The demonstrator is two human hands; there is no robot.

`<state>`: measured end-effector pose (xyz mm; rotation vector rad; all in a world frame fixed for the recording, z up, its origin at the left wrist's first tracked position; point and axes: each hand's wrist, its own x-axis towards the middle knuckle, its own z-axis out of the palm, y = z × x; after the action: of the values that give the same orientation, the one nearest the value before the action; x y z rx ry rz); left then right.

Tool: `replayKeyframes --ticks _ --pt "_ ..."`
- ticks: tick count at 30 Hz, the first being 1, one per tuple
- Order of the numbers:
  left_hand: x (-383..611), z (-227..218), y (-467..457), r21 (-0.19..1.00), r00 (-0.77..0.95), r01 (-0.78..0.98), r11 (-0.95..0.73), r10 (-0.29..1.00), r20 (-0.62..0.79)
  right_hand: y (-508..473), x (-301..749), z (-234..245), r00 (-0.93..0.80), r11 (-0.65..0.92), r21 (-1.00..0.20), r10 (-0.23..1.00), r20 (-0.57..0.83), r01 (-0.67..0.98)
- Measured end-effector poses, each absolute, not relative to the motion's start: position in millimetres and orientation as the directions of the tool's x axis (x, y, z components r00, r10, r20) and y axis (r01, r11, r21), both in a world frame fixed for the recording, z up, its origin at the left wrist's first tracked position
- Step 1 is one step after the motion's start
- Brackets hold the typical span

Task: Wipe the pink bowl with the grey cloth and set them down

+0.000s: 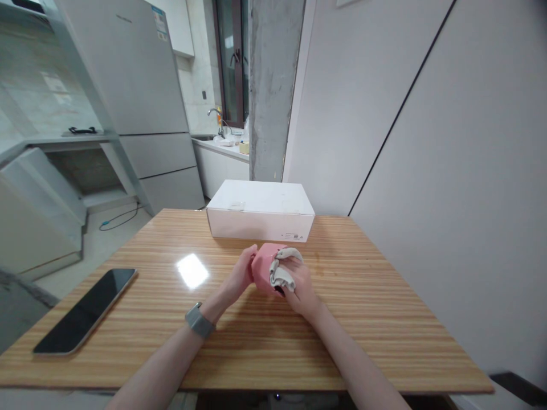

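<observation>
Over the middle of the table a pink faceted container (pixel 262 270), perhaps a cup, lies tilted on its side with its mouth turned to the right. My left hand (pixel 241 276) grips it from the left, fingers partly hidden behind it. A greyish-white cloth (pixel 282 277) is bunched at the mouth, part of it tucked inside. My right hand (pixel 302 287) is closed on the cloth, and its fingertips reach into the opening out of sight. A small dark patch shows at the mouth's lower edge.
A white box (pixel 260 223) stands just beyond my hands on the wood-grain table (pixel 376 319). To the left lies a large black-screened phone or tablet (pixel 88 310). A pale wall (pixel 448 188) rises along the right, with a fridge (pixel 128 74) and sink counter farther back.
</observation>
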<state>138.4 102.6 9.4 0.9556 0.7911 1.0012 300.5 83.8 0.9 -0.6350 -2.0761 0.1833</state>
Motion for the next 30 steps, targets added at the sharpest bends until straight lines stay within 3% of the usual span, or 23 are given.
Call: replayKeyframes --ticks 4,11,15,19,24,27,30 --pt "133 9 108 0.954 0.43 -0.239 0.18 0.901 -0.062 78 295 4 -0.557 0.892 -0.293 0.445 0.701 0.344" --pt "133 4 109 0.984 0.286 0.071 -0.161 0.949 0.135 79 299 2 -0.443 0.851 -0.385 0.517 0.733 0.357" --pt "134 11 99 0.96 0.285 0.128 -0.247 0.937 0.203 80 302 0 -0.412 0.836 -0.411 0.539 0.734 0.363" --pt "135 18 91 0.962 0.289 0.08 -0.262 0.929 0.229 83 300 -4 -0.349 0.814 -0.45 0.568 0.745 0.367" --pt "139 13 93 0.981 0.301 -0.156 -0.118 0.94 0.161 84 300 -4 -0.179 0.764 -0.516 0.612 0.771 0.387" --pt "138 11 98 0.931 0.319 -0.357 0.079 0.947 0.042 79 301 -1 -0.367 0.846 -0.354 0.501 0.784 0.399" --pt "134 13 102 0.907 0.433 -0.352 0.231 0.899 -0.061 74 298 1 -0.558 0.92 -0.169 0.353 0.751 0.355"
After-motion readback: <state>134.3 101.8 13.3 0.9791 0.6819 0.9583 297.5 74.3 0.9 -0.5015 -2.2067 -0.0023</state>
